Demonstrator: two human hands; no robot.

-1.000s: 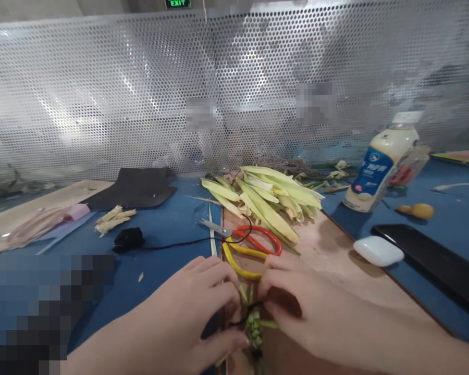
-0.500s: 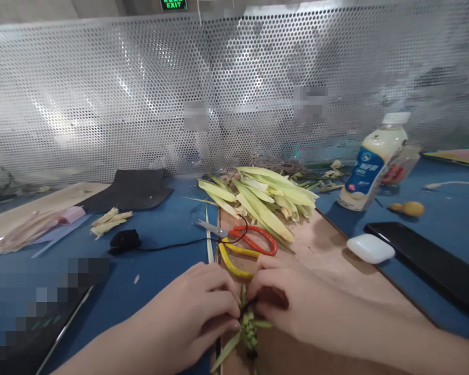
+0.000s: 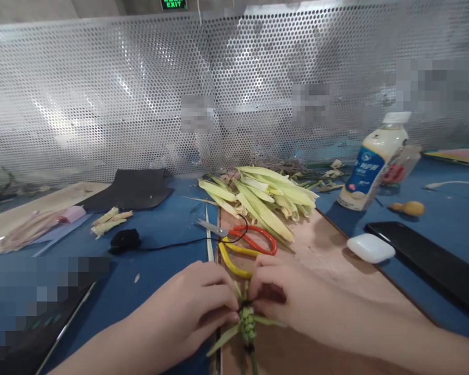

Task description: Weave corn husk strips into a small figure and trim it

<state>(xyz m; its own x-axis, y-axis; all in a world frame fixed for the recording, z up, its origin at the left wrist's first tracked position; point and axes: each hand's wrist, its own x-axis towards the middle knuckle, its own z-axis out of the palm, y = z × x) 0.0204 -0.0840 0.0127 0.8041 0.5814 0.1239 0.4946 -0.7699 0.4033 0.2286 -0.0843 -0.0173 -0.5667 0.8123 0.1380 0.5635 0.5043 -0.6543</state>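
Note:
A small braided piece of green husk strips (image 3: pixel 248 325) lies in front of me, with loose strips sticking out to its sides and top and dark thread bound at both ends. My left hand (image 3: pixel 209 304) and my right hand (image 3: pixel 271 291) meet at its far end, fingertips pinched on the black thread (image 3: pixel 245 303) there. The fingertips partly cover the thread. Just beyond my hands rest scissors (image 3: pixel 254 242) with one red and one yellow handle. Black thread loops over them from a dark ball of thread (image 3: pixel 125 241) on the left.
Pale green corn husks (image 3: pixel 263 195) are heaped on the wooden board (image 3: pixel 320 260). To the right are a bottle (image 3: pixel 369 164), a small gourd (image 3: pixel 408 208), a white case (image 3: pixel 371 248) and a black phone (image 3: pixel 426 263). A black sheet (image 3: pixel 128 190) lies at the left, before the perforated metal screen (image 3: pixel 140 94).
My fingertips have drawn slightly apart at the thread, and more of the braided piece shows. Its side strips sit a little more spread. The surrounding things have stayed put.

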